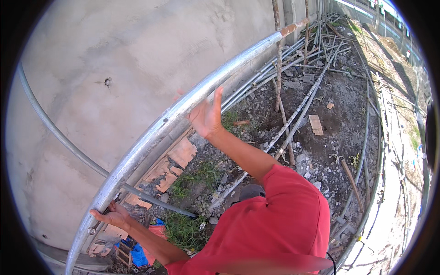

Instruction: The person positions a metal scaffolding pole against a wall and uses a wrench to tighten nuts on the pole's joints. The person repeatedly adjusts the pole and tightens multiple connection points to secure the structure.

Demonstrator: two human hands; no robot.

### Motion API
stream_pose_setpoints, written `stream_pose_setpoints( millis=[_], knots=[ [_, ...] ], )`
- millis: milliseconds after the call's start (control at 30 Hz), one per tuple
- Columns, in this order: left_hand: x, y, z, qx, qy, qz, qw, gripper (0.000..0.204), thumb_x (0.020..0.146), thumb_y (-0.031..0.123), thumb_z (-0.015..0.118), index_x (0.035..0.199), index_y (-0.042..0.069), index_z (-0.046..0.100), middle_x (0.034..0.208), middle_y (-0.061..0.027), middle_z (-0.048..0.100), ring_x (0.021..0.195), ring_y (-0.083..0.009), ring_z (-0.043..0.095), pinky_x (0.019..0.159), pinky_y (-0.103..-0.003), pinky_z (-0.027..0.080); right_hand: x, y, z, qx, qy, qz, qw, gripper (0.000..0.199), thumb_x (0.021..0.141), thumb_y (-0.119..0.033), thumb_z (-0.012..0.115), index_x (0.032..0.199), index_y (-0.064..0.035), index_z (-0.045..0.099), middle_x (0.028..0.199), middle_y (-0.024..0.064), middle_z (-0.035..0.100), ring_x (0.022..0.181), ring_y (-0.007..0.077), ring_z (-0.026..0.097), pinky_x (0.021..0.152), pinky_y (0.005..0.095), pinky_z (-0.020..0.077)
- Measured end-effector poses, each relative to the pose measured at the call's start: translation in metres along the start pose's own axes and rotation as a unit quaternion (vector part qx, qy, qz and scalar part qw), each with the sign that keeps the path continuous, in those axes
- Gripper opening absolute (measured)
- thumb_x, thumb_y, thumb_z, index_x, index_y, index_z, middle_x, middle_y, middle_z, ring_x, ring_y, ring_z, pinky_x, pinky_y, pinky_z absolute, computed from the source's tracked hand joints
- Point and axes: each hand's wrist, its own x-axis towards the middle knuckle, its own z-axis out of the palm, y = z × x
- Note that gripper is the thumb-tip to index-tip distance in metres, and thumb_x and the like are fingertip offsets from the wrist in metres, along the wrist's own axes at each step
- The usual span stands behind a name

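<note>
A long galvanized metal pipe (156, 130) curves across the view in front of a concrete wall. My left hand (115, 215) is at its lower stretch, thumb laid along the near side and fingers curled behind, partly hidden. Just below that thumb a small ring-shaped metal piece (91, 231) shows against the pipe; what it belongs to is unclear. Farther up, my right hand (206, 117) is open, palm against the pipe's underside. Its thumb stands away and its blurred fingers reach behind the pipe. A thinner grey pipe (59, 133) crosses behind the large one near my left hand.
The concrete wall (87, 55) rises on the left. Rusty upright poles (278, 64) stand at the far end. Stacked pipes (266, 73) and long poles (302, 110) lie over rubble. Torn plywood (183, 151), grass (188, 229) and a blue sheet (139, 255) lie below.
</note>
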Motion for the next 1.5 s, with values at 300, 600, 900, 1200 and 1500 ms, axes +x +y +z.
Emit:
stream_pose_setpoints(
  millis=[300, 600, 900, 1200, 1500],
  knots=[
    [0.123, 0.114, -0.01, -0.021, -0.011, 0.074, 0.997, 0.066, 0.087, 0.068, 0.07, 0.069, 0.008, 0.048, 0.057, -0.0015, 0.03, 0.056, -0.015, 0.035, 0.061, -0.026, 0.032, 0.128, -0.133, 0.029, -0.231, -0.032, -0.079, 0.969, 0.079, 0.104, -0.064, 0.045, 0.149, -0.0024, 0.028, 0.142, 0.0235, 0.047, 0.129, 0.0358, 0.057, 0.113, 0.0596, 0.043],
    [0.069, -0.001, 0.159, 0.0, -0.274, 0.073, 0.959, 0.07, 0.099, 0.066, 0.057, 0.126, 0.002, 0.056, 0.084, -0.0025, 0.057, 0.053, -0.0054, 0.034, 0.051, -0.021, 0.028, 0.168, -0.07, 0.111, -0.183, -0.092, -0.07, 0.976, 0.069, 0.108, -0.058, 0.04, 0.138, 0.0041, 0.035, 0.132, 0.0232, 0.05, 0.122, 0.037, 0.062, 0.108, 0.0586, 0.0516],
    [0.016, -0.069, 0.394, -0.029, -0.326, 0.098, 0.94, 0.058, 0.097, 0.057, 0.066, 0.11, 0.002, 0.06, 0.08, -0.003, 0.057, 0.055, -0.0052, 0.032, 0.054, -0.023, 0.028, 0.227, -0.064, 0.159, -0.134, -0.187, -0.081, 0.97, 0.064, 0.106, -0.062, 0.039, 0.125, -0.0006, 0.04, 0.119, 0.0203, 0.055, 0.111, 0.0342, 0.067, 0.097, 0.0528, 0.0594],
    [0.036, -0.083, 0.496, 0.018, -0.252, 0.165, 0.953, 0.052, 0.096, 0.053, 0.072, 0.097, 0.002, 0.063, 0.077, -0.0024, 0.056, 0.06, -0.0074, 0.038, 0.057, -0.025, 0.029, 0.282, -0.15, 0.14, -0.354, -0.252, -0.003, 0.901, 0.083, 0.1, -0.07, 0.047, 0.135, 0.0051, 0.048, 0.118, 0.0242, 0.068, 0.105, 0.0318, 0.072, 0.091, 0.043, 0.0585],
    [0.034, -0.099, 0.543, -0.028, -0.22, 0.188, 0.957, 0.043, 0.094, 0.044, 0.077, 0.097, 0.003, 0.064, 0.075, -0.0028, 0.054, 0.068, -0.0087, 0.045, 0.061, -0.025, 0.033, 0.276, -0.292, 0.053, -0.603, -0.139, -0.243, 0.747, 0.077, 0.096, -0.07, 0.055, 0.119, 0.0023, 0.068, 0.099, 0.0207, 0.075, 0.097, 0.027, 0.075, 0.087, 0.0343, 0.0591]
  ],
)
